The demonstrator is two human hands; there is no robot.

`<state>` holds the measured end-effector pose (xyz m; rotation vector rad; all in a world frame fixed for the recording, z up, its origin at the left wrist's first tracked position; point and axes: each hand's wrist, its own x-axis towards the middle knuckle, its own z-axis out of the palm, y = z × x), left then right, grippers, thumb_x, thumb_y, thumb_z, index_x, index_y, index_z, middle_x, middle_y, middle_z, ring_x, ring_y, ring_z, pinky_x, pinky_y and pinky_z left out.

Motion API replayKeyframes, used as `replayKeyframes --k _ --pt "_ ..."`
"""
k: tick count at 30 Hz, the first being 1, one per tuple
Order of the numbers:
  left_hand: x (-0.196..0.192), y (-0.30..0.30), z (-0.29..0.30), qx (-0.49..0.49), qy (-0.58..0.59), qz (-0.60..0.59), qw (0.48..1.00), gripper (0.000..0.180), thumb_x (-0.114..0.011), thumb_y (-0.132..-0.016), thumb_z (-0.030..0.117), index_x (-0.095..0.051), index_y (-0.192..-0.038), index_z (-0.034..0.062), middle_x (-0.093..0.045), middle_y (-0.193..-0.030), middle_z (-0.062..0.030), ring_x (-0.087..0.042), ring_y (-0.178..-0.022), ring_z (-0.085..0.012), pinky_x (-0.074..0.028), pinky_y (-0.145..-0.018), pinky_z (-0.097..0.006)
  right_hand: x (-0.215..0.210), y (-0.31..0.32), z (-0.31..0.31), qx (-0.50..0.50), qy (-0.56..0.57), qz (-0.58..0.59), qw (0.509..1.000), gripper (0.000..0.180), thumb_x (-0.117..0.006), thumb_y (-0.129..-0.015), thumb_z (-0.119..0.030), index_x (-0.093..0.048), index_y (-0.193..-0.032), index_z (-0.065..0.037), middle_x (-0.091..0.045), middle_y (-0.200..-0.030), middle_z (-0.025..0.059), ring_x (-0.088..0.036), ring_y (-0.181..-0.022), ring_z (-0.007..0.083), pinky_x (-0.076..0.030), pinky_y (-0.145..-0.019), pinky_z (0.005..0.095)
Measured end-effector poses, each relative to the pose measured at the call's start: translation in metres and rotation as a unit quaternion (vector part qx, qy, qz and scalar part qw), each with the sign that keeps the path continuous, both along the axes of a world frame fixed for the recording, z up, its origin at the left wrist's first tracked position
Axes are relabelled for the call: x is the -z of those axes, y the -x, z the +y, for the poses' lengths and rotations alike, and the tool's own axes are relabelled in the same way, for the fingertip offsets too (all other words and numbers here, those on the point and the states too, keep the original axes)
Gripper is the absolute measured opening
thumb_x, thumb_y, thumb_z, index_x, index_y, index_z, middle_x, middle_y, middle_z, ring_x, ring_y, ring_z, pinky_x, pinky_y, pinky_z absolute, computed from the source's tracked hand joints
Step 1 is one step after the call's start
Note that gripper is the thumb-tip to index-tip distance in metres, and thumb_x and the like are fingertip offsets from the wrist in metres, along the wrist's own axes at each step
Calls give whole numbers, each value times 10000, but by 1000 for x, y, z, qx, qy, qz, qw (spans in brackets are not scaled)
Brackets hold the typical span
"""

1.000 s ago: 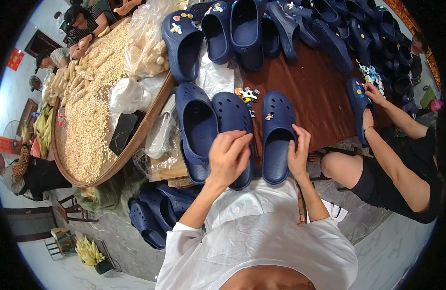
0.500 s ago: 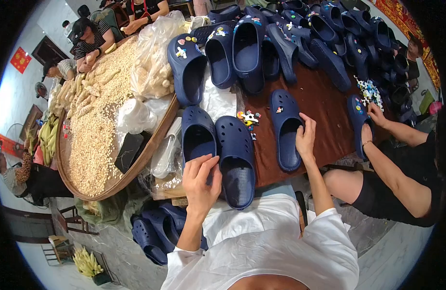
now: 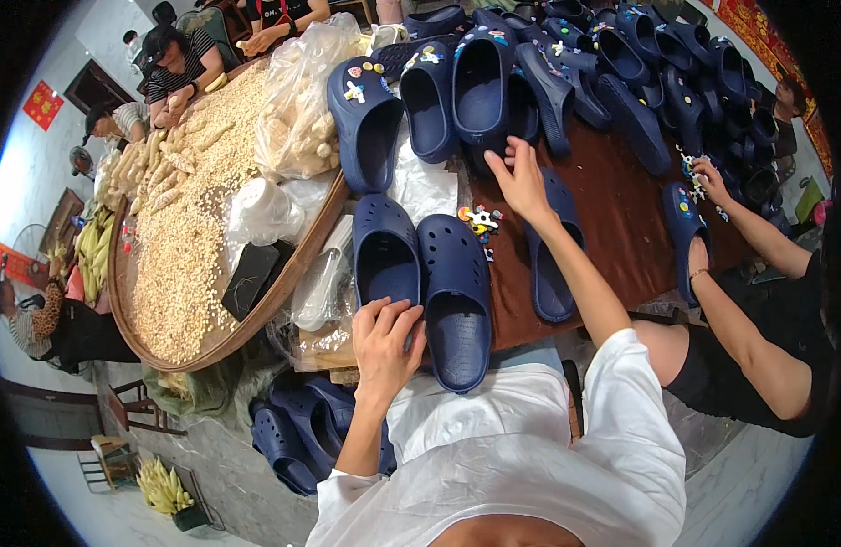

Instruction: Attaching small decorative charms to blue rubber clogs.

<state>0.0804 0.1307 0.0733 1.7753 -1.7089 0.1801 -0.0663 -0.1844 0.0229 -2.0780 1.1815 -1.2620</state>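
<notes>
Reach stage, I'd judge: right hand [image 3: 523, 185] hangs at one o'clock, digits apart, left hand [image 3: 384, 351] on a clog [image 3: 385, 242], grip untellable, next calling for a pinch.

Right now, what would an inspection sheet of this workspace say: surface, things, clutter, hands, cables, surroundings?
Surface: brown-covered table.
Things: two navy clogs without visible charms; third clog partly behind right forearm; loose colourful charms.
Clutter: wooden-rimmed tray of corn kernels; clear plastic bag.
Hands: left hand, fingers on left front clog's heel; right hand near charmed clog, contact unclear.
Cables: nothing seen.
Surroundings: co-worker at right with another charmed clog; people beyond the tray.
</notes>
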Motion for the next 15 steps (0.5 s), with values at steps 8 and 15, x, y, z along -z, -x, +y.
replayKeyframes --k 8,15 --pt "5 -3 4 2 -2 -1 1000 302 -771 -729 58 -729 -1024 107 -693 -1051 -43 -592 -1074 -303 -451 -941 -443 -12 -32 -41 -86 -364 -170 912 683 -709 -914 -448 -445 -1275 67 -603 -1213 178 -675 -1007 268 -560 -814 359" --pt "7 -2 1 12 -1 -13 1000 308 -762 -746 75 -719 -1051 98 -687 -1061 -41 -589 -1071 -287 -440 -946 -438 -6 -14 -13 -50 -333 -298 893 473 -622 -929 -215 -390 -1182 110 -605 -1092 195 -712 -873 250 -612 -739 336"
